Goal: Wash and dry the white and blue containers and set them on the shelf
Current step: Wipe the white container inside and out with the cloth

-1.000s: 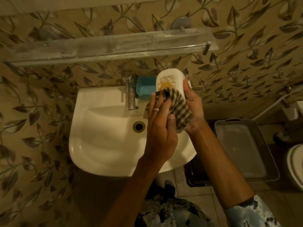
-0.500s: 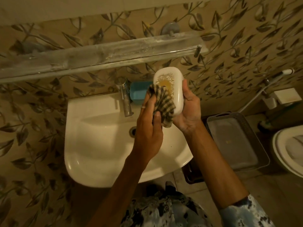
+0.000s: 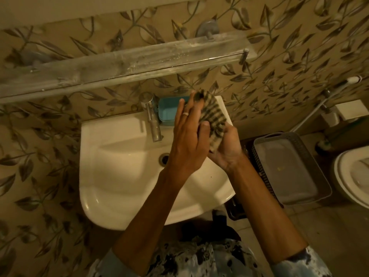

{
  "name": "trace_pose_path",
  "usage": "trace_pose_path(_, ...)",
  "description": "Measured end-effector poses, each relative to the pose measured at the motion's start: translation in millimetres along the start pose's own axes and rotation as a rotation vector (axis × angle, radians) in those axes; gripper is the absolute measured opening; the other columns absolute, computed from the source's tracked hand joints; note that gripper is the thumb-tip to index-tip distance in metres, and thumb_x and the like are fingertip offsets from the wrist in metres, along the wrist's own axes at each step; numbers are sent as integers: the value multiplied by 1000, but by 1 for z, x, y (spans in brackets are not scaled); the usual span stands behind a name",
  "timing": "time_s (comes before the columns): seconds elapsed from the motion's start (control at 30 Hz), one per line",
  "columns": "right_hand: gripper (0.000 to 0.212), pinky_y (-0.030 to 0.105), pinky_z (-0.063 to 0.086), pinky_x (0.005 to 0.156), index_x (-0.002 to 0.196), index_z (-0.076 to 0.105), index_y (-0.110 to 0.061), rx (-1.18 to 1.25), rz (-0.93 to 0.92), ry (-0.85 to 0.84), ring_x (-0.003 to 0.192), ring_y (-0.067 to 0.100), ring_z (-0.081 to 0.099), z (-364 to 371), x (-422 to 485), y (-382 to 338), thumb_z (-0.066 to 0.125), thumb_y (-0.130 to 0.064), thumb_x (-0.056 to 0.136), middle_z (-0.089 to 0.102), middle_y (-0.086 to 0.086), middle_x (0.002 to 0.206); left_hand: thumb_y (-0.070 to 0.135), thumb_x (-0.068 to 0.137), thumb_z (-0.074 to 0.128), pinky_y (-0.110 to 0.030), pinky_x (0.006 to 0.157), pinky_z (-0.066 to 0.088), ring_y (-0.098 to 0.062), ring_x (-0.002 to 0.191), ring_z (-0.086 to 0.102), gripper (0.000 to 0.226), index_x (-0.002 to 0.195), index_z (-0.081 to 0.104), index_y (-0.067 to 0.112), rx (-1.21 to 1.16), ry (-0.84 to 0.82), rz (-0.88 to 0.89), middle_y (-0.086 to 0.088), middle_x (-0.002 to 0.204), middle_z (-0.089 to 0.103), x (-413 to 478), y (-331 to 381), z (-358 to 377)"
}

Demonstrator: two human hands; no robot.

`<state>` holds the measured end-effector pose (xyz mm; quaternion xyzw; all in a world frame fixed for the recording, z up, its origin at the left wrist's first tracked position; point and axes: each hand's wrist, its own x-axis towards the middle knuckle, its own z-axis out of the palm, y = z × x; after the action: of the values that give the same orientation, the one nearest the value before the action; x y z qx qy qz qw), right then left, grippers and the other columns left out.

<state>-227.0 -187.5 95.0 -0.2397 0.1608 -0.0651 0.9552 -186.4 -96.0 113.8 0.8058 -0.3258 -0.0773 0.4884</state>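
My right hand holds the white container from below, above the right side of the sink. Only its white upper edge shows; a checked cloth covers most of it. My left hand presses that cloth flat against the container, fingers stretched upward. The blue container sits on the sink's back ledge, just right of the tap, partly hidden behind my left fingers. The glass shelf runs along the wall above the sink with nothing on it.
A white sink with a chrome tap is below my hands. On the floor to the right stands a grey basket. A toilet is at the far right edge, with a spray hose on the wall.
The cloth has slid up over the white container's patterned face, hiding it. Both hands have shifted slightly lower and closer together over the sink.
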Motion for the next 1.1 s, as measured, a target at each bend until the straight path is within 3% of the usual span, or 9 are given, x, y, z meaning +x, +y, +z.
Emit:
trace_pose_path(0.1,46,35,57,84,140,43,-7,-65,16,2,100,23,64,-3,-1,1,37,-24,98,64,13,113,28,94,32,-39,114,30,-17,138,31,54,147,24,20,-116,42,-127,-5,150,35,7,-9,1)
trace_pose_path(0.33,63,49,43,104,148,30,-20,-172,-13,-43,129,35,48,-19,-9,0,55,-29,91,46,17,143,14,99,36,-27,95,39,-10,122,40,52,148,20,24,-379,328,-389,-3,147,36,5,-31,4)
trace_pose_path(0.43,90,44,52,93,138,35,-32,-343,-65,102,122,35,53,-22,-7,-8,82,-43,61,48,14,138,13,98,37,-36,98,44,-14,121,48,54,148,21,27,-569,420,-452,-2,146,38,-1,-44,-6)
trace_pose_path(0.53,89,52,49,98,139,26,-36,-479,-118,256,126,39,48,-24,-3,-9,75,-39,65,36,17,147,12,96,38,-48,105,41,-22,126,48,56,148,23,25,-658,429,-480,-8,146,40,-7,-48,-15)
trace_pose_path(0.67,112,56,49,98,143,28,-36,-628,-191,372,124,32,50,-24,-1,-7,89,-42,49,43,11,143,16,89,43,-52,108,39,-26,129,46,61,147,25,23,-701,409,-468,-11,146,40,-15,-42,-25)
trace_pose_path(0.73,102,52,56,88,138,44,-27,-644,-202,395,115,31,58,-27,-2,-5,90,-38,47,57,10,130,23,84,45,-53,107,39,-27,129,46,66,147,25,23,-667,374,-473,-11,146,40,-17,-39,-29)
trace_pose_path(0.87,48,34,60,69,112,63,-25,-542,-212,424,101,28,66,-25,-3,0,81,-21,67,69,6,106,26,84,45,-55,108,37,-28,131,44,65,146,26,28,-614,259,-462,-10,146,40,-19,-30,-28)
trace_pose_path(1.0,42,41,57,83,121,58,-14,-413,-119,322,111,32,61,-17,-3,1,66,-32,83,63,15,120,26,86,43,-50,107,40,-18,127,47,48,127,36,51,-555,158,-394,3,137,46,-22,-20,-18)
trace_pose_path(1.1,52,50,44,104,136,49,-13,-266,-75,241,122,35,54,-14,-7,-1,46,-43,94,57,18,132,21,92,41,-44,107,41,-16,128,46,50,141,33,31,-473,91,-355,0,139,45,-21,-24,-14)
